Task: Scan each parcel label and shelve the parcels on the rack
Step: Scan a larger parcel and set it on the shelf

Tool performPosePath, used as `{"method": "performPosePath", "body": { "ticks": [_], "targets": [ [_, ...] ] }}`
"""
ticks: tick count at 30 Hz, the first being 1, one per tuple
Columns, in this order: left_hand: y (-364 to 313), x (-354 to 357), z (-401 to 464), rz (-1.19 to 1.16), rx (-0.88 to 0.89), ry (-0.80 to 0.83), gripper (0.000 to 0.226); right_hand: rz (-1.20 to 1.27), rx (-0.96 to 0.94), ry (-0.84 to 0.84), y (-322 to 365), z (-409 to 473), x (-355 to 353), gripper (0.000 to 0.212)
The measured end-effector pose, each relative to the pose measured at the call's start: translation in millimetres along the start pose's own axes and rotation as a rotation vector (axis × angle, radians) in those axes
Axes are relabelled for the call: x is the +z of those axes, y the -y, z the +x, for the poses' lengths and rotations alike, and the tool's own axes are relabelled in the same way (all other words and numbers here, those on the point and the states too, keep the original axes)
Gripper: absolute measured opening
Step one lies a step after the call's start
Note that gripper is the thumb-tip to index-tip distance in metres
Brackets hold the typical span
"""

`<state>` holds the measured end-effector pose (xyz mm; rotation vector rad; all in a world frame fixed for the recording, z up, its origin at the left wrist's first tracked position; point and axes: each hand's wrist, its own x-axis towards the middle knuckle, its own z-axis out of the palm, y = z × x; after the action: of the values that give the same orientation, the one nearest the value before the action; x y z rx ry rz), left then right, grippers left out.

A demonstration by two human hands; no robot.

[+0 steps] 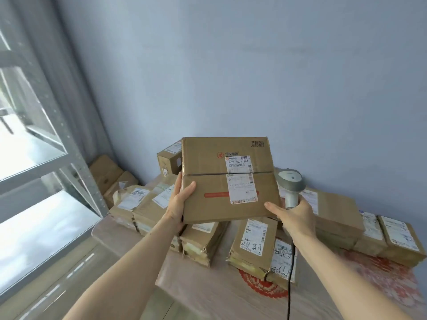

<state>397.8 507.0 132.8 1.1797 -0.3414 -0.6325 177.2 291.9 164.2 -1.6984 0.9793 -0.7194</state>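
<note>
a flat brown cardboard parcel is held up in the air above the desk, its top face tilted toward the camera. a white printed shipping label is stuck across the taped seam on that face, and a black barcode is printed near the upper right corner. the parcel's left edge is gripped by the left hand, with the thumb laid over the front face and the fingers curled behind. the lower right corner is touched by the thumb of the right hand, whose other fingers are wrapped round the handle of a grey and white handheld barcode scanner; the scanner's head sits just beside the parcel's right edge, and its black cable hangs down past the wrist. whether the scanner's window faces the label cannot be told from this angle. below, many smaller brown cardboard parcels with white labels are crowded on the desk, some with handwritten black characters. a grey metal rack stands at the left against the pale blue wall.
</note>
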Motion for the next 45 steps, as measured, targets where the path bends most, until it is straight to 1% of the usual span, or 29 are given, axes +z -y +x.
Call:
{"method": "performPosePath", "body": {
  "ticks": [4,7,8,11,13,18,21,23,26,31,36,37,39,41,43,45],
  "targets": [
    [-36.2,-56.4,-39.9,0.04,0.091,-0.15,0.087,0.021,-0.018,0.171,22.5,-6.9,55.9,0.059],
    [-61.8,-101.6,-71.6,0.033,0.144,-0.261,0.094,0.021,-0.066,0.283,42.6,-20.3,100.4,0.063],
    [-70.9,-114.5,-82.7,0.029,0.166,-0.293,0.091,0.023,-0.087,0.312,51.3,-27.4,114.6,0.062],
    [-100.1,-151.8,-115.1,0.02,0.253,-0.366,0.071,0.047,-0.145,0.391,80.7,-52.1,158.7,0.051],
    [-119.2,-180.5,-136.4,0.011,0.289,-0.413,0.066,0.07,-0.185,0.453,99.9,-70.5,191.4,0.044],
    [-165.9,-261.3,-185.5,0.02,0.343,-0.509,0.065,0.124,-0.271,0.575,143.0,-121.8,282.0,0.045],
    [-194.1,-310.0,-213.2,0.015,0.361,-0.604,0.074,0.154,-0.317,0.631,169.1,-152.2,332.8,0.038],
    [-211.5,-338.9,-230.7,0.009,0.38,-0.657,0.08,0.175,-0.339,0.681,188.2,-171.5,362.3,0.038],
    [-238.5,-372.7,-255.2,-0.004,0.422,-0.731,0.082,0.223,-0.378,0.757,218.9,-197.0,403.0,0.041],
    [-286.1,-418.1,-290.2,0.024,0.502,-0.803,0.082,0.304,-0.48,0.881,274.0,-236.9,456.7,0.041],
    [-336.9,-458.6,-326.9,0.05,0.564,-0.862,0.084,0.328,-0.579,1.007,322.4,-266.8,505.5,0.064],
    [-347.2,-467.0,-334.7,0.081,0.568,-0.877,0.087,0.324,-0.6,1.026,328.1,-272.0,517.1,0.063],
    [-365.2,-480.4,-350.1,0.162,0.569,-0.899,0.09,0.31,-0.63,1.031,332.3,-284.6,539.6,0.052],
    [-376.7,-490.8,-362.5,0.2,0.566,-0.913,0.08,0.31,-0.618,1.042,326.2,-298.1,563.3,0.046],
    [-381.1,-500.4,-371.9,0.218,0.546,-0.916,0.075,0.333,-0.599,1.081,317.9,-308.9,587.8,0.048],
    [-381.3,-510.5,-380.4,0.229,0.537,-0.946,0.084,0.353,-0.58,1.124,315.5,-318.5,607.9,0.052]
  ]
}}
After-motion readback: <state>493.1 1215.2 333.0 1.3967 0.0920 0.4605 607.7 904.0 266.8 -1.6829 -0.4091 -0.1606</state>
